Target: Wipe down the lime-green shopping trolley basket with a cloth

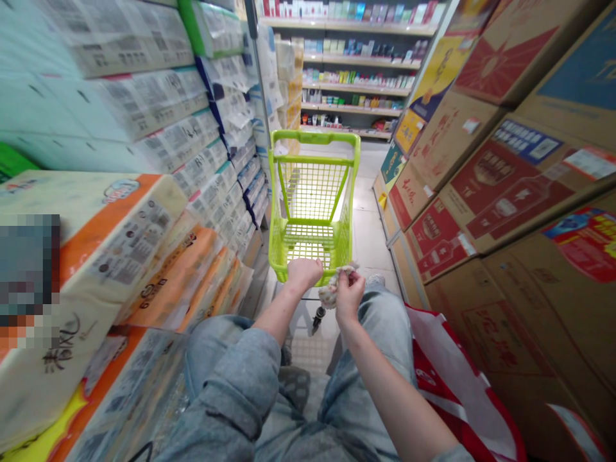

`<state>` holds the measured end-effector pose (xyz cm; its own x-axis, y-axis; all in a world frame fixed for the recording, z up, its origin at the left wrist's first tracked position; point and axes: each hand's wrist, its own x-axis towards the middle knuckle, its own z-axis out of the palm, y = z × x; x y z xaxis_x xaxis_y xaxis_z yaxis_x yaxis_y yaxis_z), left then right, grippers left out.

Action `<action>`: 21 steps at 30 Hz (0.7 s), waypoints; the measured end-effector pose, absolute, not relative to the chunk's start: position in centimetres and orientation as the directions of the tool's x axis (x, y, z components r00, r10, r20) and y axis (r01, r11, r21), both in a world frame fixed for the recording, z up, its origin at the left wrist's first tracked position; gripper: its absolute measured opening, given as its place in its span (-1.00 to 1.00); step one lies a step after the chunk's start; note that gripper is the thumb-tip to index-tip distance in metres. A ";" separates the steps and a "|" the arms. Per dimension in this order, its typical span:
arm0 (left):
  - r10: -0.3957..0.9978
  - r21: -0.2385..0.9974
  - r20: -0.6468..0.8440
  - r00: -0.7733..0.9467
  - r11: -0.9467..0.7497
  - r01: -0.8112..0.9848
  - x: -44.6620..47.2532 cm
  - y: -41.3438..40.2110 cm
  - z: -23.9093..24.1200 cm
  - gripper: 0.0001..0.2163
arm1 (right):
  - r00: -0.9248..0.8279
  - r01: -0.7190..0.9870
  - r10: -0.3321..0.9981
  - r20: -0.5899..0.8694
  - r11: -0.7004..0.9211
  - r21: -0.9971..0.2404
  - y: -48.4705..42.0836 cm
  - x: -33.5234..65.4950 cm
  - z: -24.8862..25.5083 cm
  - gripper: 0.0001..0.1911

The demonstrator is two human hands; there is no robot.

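Note:
A lime-green plastic shopping basket [275,212] with mesh walls stands upright on the floor in front of me, its handle raised at the far end. My left hand [306,273] is closed at its near rim and appears to grip it; the fingertips are hidden. Close to the right, my right hand [349,294] pinches a crumpled pale cloth [328,294] with a faint pattern. The cloth lies against the basket's near right corner. Through the mesh I see no goods inside the basket. A small dark caster [318,316] shows below the near rim.
Stacked tissue packs [158,250] line the left side. Cardboard cartons [520,186] are piled along the right. Beside my right leg is a red and white bag [447,385]. Shelves [356,90] of small packages stand at the aisle's far end, beyond the tiled floor [366,192].

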<state>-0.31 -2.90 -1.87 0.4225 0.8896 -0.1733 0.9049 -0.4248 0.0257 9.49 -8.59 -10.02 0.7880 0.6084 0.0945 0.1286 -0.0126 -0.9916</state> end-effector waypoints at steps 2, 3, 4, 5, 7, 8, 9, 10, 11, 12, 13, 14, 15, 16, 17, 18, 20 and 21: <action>0.877 0.023 -0.154 0.456 -0.458 0.889 -0.3 -2.9 -2.0 -0.64 | 0.793 0.098 0.604 0.079 0.002 -0.995 -7.9 10.5 -9.9 -0.66; 0.873 0.023 -0.145 0.466 -0.468 0.884 -0.3 -2.9 -2.0 -0.64 | 0.798 0.089 0.598 0.076 0.008 -0.996 -7.5 11.3 -9.8 -0.66; 0.871 0.025 -0.135 0.472 -0.473 0.881 -0.2 -2.9 -2.1 -0.63 | 0.805 0.081 0.588 0.075 0.015 -0.997 -7.0 12.2 -9.6 -0.65; 0.873 0.028 -0.128 0.470 -0.471 0.882 -0.1 -2.9 -2.2 -0.62 | 0.814 0.076 0.576 0.074 0.021 -0.997 -6.5 13.3 -9.5 -0.64; 0.883 0.037 -0.129 0.451 -0.450 0.892 0.2 -2.9 -2.4 -0.60 | 0.835 0.051 0.547 0.064 0.038 -0.998 -5.7 15.4 -9.4 -0.60; 0.888 0.043 -0.132 0.441 -0.439 0.897 0.3 -3.0 -2.4 -0.59 | 0.849 0.048 0.524 0.060 0.036 -0.998 -5.5 16.3 -9.4 -0.57; 0.891 0.051 -0.133 0.433 -0.430 0.901 0.5 -3.0 -2.5 -0.58 | 0.860 0.058 0.505 0.067 0.033 -0.998 -5.5 17.1 -9.5 -0.56; 0.895 0.059 -0.133 0.425 -0.421 0.905 0.6 -3.1 -2.5 -0.57 | 0.868 0.077 0.491 0.079 0.025 -0.997 -5.7 17.6 -9.7 -0.55; 0.899 0.067 -0.133 0.416 -0.411 0.909 0.8 -3.2 -2.5 -0.57 | 0.869 0.101 0.486 0.095 0.015 -0.995 -6.0 17.8 -9.9 -0.54; 0.902 0.073 -0.132 0.410 -0.404 0.912 0.9 -3.2 -2.5 -0.56 | 0.865 0.128 0.489 0.114 0.004 -0.992 -6.5 17.7 -10.2 -0.55; 0.904 0.078 -0.131 0.407 -0.400 0.913 1.0 -3.3 -2.5 -0.57 | 0.855 0.155 0.501 0.131 -0.007 -0.988 -7.1 17.3 -10.6 -0.56; 0.904 0.081 -0.130 0.407 -0.400 0.913 1.1 -3.4 -2.5 -0.57 | 0.840 0.180 0.523 0.144 -0.018 -0.984 -7.7 16.7 -10.9 -0.58; 0.905 0.082 -0.128 0.406 -0.399 0.913 1.2 -3.4 -2.5 -0.57 | 0.824 0.208 0.544 0.159 -0.028 -0.978 -8.3 15.9 -11.3 -0.61; 0.904 0.083 -0.125 0.408 -0.400 0.913 1.3 -3.5 -2.5 -0.57 | 0.803 0.231 0.571 0.170 -0.035 -0.972 -8.8 15.0 -11.7 -0.65; 0.904 0.084 -0.123 0.410 -0.402 0.912 1.3 -3.6 -2.6 -0.56 | 0.783 0.250 0.596 0.177 -0.041 -0.967 -9.1 14.1 -12.0 -0.68; 0.902 0.084 -0.123 0.414 -0.406 0.910 1.4 -3.6 -2.6 -0.56 | 0.776 0.257 0.606 0.176 -0.049 -0.965 -9.4 13.4 -12.2 -0.71; 0.898 0.085 -0.125 0.421 -0.413 0.907 1.4 -3.8 -2.5 -0.55 | 0.781 0.245 0.605 0.156 -0.066 -0.967 -9.4 12.5 -12.6 -0.75; 0.899 0.085 -0.128 0.419 -0.411 0.908 1.4 -3.8 -2.5 -0.55 | 0.786 0.232 0.601 0.145 -0.070 -0.970 -9.3 12.3 -12.7 -0.76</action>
